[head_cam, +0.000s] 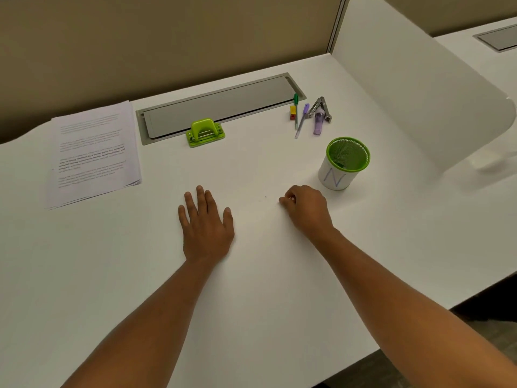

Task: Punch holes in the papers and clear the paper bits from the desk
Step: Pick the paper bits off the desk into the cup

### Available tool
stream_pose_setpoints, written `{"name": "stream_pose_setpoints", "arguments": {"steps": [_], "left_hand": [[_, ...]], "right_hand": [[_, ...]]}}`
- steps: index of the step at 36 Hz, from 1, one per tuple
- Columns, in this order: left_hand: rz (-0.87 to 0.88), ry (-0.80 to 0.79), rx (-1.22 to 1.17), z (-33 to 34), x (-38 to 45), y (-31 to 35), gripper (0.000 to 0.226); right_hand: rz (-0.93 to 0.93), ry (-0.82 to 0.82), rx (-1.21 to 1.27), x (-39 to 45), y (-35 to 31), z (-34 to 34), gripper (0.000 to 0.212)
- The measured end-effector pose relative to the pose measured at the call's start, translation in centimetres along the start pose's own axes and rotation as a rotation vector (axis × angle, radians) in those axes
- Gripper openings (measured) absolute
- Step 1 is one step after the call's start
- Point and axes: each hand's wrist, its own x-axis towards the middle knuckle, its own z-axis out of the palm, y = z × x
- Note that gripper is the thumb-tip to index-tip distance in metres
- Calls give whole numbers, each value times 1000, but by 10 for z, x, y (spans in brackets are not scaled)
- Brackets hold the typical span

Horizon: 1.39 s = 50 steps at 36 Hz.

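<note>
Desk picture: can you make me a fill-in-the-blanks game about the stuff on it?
1. The hole punch is coloured ____.
2. The letter on the cup is ____.
3. The papers lie to the ____ of the hole punch.
4. The left hand lies ____ on the desk.

Missing words: green, N, left, flat.

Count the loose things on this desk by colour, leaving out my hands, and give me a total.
Green: 3, the hole punch, the mesh cup and the green pen
Purple: 2, the thin pen and the fat marker
White: 1, the stack of papers
Silver: 1, the metal tool
Yellow and red: 1, the small block
Total: 8
</note>
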Motion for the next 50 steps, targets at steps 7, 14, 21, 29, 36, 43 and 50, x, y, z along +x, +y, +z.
{"name": "stream_pose_setpoints", "arguments": {"steps": [7,14,21,29,36,43,50], "left_hand": [[1,-8,16,1,1,-1,68],[3,-15,21,-1,1,0,68],[8,-2,18,-1,0,-1,68],[14,9,27,0,-1,0,68],[19,13,44,1,-1,0,67],[15,27,48,3,-1,-1,67],[16,32,37,2,-1,-1,72]], "right_hand": [[-34,30,-113,4,-4,8,21],[4,-9,-149,11,-8,6,22],[273,-69,519,20,-14,-33,26],[214,103,648,27,-8,-130,18],[154,234,197,38,12,-156,9],[28,217,-168,45,14,-146,28],[30,445,-131,43,14,-136,22]]}}
